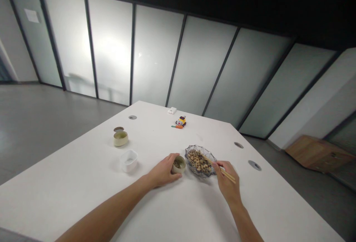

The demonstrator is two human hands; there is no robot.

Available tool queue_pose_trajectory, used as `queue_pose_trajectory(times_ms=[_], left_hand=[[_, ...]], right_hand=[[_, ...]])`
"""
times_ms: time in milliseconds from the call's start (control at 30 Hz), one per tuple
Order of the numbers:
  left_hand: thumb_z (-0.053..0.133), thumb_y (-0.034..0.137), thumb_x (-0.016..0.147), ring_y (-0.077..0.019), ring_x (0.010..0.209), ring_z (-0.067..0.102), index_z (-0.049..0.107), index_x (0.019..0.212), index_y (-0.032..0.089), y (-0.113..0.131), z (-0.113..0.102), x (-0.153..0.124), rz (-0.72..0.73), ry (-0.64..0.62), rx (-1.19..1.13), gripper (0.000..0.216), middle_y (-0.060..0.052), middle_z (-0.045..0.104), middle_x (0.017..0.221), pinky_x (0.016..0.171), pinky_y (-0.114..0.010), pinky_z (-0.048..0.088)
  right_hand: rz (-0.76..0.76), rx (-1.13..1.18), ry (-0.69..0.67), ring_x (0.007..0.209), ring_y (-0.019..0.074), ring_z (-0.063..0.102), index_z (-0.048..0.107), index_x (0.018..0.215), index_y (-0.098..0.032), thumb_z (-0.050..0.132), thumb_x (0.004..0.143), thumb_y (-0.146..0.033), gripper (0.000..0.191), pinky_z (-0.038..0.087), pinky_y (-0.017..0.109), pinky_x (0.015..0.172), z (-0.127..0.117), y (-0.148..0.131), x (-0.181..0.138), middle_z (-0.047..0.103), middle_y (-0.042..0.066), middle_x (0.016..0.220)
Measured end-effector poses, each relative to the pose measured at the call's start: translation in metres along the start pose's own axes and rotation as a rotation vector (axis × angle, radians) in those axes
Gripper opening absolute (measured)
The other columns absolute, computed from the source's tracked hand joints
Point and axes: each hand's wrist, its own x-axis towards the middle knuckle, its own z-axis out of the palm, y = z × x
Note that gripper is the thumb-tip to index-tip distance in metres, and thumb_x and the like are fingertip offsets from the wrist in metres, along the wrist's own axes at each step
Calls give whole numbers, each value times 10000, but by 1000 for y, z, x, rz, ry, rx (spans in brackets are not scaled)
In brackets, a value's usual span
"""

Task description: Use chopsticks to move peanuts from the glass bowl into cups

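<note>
My left hand (165, 171) is wrapped round the side of a small greenish ceramic bowl (180, 168), which stands on the table with a few dark bits inside. My right hand (228, 182) grips a pair of wooden chopsticks (228, 175). Their tips reach into a clear, scallop-edged glass bowl (191, 147) just right of the small bowl. A heap of peanuts and sunflower seeds (198, 161), as they look, fills the glass bowl. Whether the chopstick tips pinch a piece is too small to tell.
On the white table (155, 212), a square white dish (129, 161) and a second greenish bowl (120, 138) stand to the left. Farther back are a yellow toy vehicle (181, 121), an orange toy carrot (178, 127) and a white box (172, 110). Round cable holes (254, 165) lie near the right edge.
</note>
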Motion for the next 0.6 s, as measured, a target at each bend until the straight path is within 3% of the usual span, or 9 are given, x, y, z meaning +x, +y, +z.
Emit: queue_pose_trajectory(times_ms=[300, 600], left_hand=[[797, 308, 805, -338, 1329, 583, 452, 1496, 241, 1, -3, -1, 2, 6, -11, 776, -149, 575, 1474, 1170, -500, 447], [795, 310, 804, -332, 1323, 589, 448, 1505, 242, 1, -2, -1, -5, 13, -18, 784, -143, 576, 1480, 1168, -492, 453]], right_hand=[[161, 73, 81, 814, 271, 705, 708, 872, -217, 569, 907, -762, 564, 525, 392, 771, -5, -6, 1, 759, 90, 855], [430, 501, 126, 829, 293, 794, 671, 875, -209, 718, 826, -719, 515, 652, 383, 738, -5, -3, 5, 779, 75, 845]])
